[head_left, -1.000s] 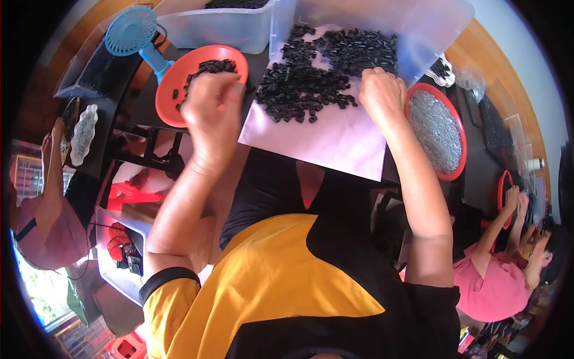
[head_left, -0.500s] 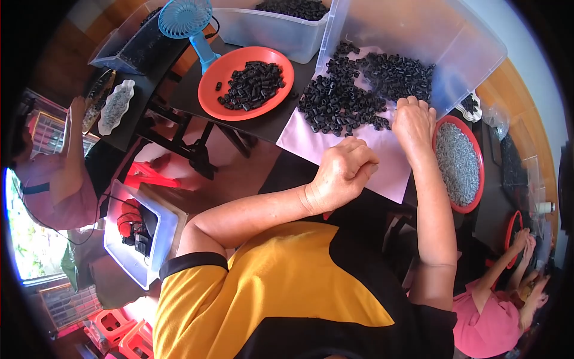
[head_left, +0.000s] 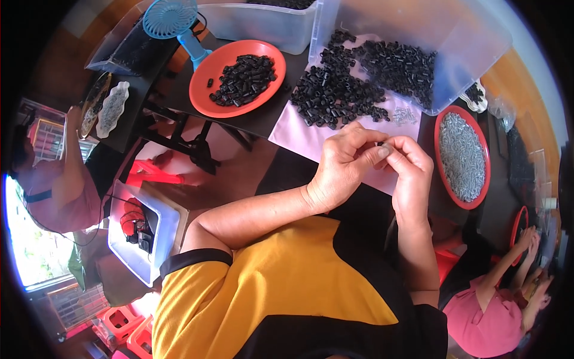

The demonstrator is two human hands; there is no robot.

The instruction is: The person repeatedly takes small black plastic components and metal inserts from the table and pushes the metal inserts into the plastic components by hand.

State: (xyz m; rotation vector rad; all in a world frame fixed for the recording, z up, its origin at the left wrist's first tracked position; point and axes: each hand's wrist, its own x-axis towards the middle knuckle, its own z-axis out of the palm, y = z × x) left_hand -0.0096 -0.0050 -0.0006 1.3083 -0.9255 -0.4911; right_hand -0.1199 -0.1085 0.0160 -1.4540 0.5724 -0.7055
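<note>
My left hand (head_left: 342, 166) and my right hand (head_left: 412, 173) meet above the near edge of a pink cloth (head_left: 293, 133). Their fingertips pinch together around a small black piece (head_left: 381, 143), mostly hidden by the fingers. Just beyond them lies a heap of short black tube-like pieces (head_left: 335, 93), spread over the cloth and into a clear plastic bin (head_left: 463, 54) tipped on its side. A few small silver pins (head_left: 404, 115) lie on the cloth beyond my right hand.
At the left stands a red plate (head_left: 200, 102) of black pieces, near a blue fan (head_left: 170, 21). On the right is a red dish (head_left: 488, 173) heaped with silver pins (head_left: 461, 158). A person in pink (head_left: 487, 317) works at lower right, another (head_left: 66, 179) at far left.
My right hand has drawn back from the heap and joined my left at the fingertips. The silver pins on the cloth, formerly covered by that hand, now show.
</note>
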